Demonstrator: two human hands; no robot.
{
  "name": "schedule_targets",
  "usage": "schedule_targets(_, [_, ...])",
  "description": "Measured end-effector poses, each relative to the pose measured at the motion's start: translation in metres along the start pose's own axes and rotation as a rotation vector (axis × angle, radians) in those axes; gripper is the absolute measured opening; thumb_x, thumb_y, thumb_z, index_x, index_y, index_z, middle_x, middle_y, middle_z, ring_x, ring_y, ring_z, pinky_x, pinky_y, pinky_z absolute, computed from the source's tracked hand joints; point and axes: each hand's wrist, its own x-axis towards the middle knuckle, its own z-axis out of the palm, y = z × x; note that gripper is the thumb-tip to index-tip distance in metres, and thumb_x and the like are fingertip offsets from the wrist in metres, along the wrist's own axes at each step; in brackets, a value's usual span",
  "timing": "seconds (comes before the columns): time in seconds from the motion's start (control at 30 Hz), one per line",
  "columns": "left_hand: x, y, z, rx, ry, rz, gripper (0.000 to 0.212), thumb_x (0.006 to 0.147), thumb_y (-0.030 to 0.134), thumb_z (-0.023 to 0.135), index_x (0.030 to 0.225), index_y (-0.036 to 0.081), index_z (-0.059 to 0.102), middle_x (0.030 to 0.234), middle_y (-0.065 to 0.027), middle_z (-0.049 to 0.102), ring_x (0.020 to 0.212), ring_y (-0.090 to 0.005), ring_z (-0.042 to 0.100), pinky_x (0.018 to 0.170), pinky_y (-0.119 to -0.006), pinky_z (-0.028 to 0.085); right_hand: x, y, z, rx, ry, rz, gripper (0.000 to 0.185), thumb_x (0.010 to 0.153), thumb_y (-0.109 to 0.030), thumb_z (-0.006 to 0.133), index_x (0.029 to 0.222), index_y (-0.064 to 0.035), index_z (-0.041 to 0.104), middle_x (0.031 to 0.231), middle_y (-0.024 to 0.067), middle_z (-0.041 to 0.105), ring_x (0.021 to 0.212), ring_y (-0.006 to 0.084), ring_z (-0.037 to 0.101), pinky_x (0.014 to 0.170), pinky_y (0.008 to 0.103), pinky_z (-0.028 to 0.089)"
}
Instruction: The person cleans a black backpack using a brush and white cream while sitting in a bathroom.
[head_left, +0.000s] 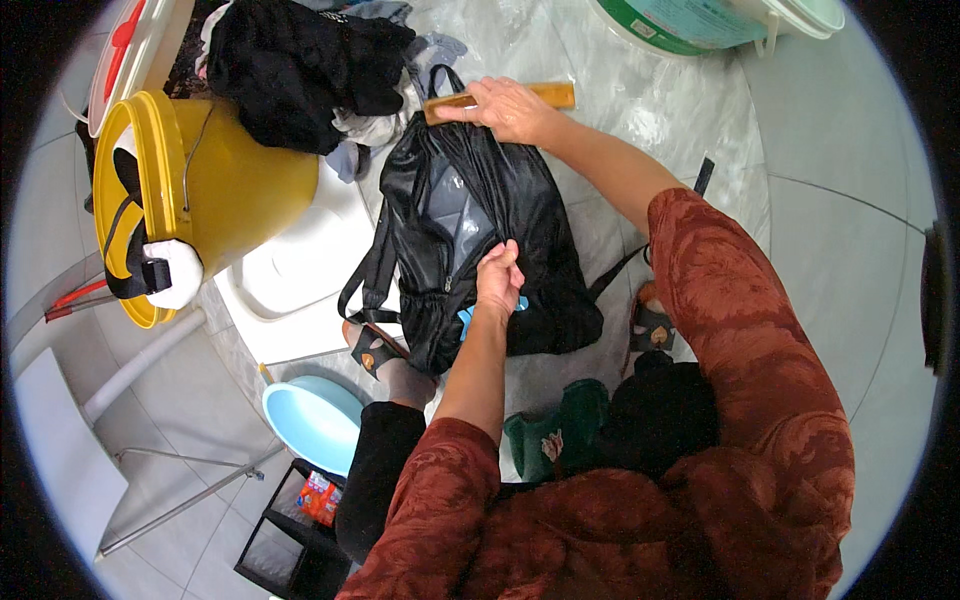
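A wet black backpack (544, 247) lies on the floor before me, its grey-lined opening (456, 206) gaping along an undone zip. My left hand (501, 279) pinches the fabric at the right side of that opening. At the bag's top end, my right hand (501, 109) grips a long yellowish wooden bar (553, 95) laid across the fabric. The bar's underside is hidden, so whether it has bristles cannot be seen. Shoulder straps (369, 262) spread out on the left, and a carrying loop (442, 75) sticks up beyond the bar.
Left of the bag, a yellow bucket (247, 180) tilts over a white squat pan (300, 330), with a padded strap hanging from its mouth. Dark clothes (300, 67) are heaped behind. A blue basin (311, 420) stands near my foot; a green-and-white bucket (690, 26) is at the far right.
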Motion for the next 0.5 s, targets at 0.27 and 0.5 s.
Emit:
schedule_targets(0.27, [-0.012, 0.000, 0.005, 0.003, -0.006, -0.007, 0.013, 0.083, 0.010, 0.066, 0.088, 0.013, 0.054, 0.080, 0.0020, 0.060, 0.050, -0.0084, 0.043, 0.042, -0.026, 0.033, -0.070, -0.044, -0.024, 0.423, -0.344, -0.354, 0.072, 0.069, -0.001, 0.064, 0.130, -0.0330, 0.045, 0.081, 0.0119, 0.052, 0.071, 0.0292, 0.054, 0.059, 0.0413, 0.044])
schedule_targets(0.5, [-0.010, 0.001, 0.009, 0.049, 0.048, -0.026, 0.016, 0.084, 0.015, 0.067, 0.094, 0.012, 0.054, 0.072, 0.0037, 0.055, 0.045, -0.0098, 0.043, 0.041, -0.026, 0.033, 0.010, 0.012, -0.018, -0.073, -0.128, 0.153, 0.068, 0.068, -0.002, 0.061, 0.128, -0.0287, 0.045, 0.088, 0.0150, 0.051, 0.079, 0.0330, 0.056, 0.062, 0.0413, 0.048])
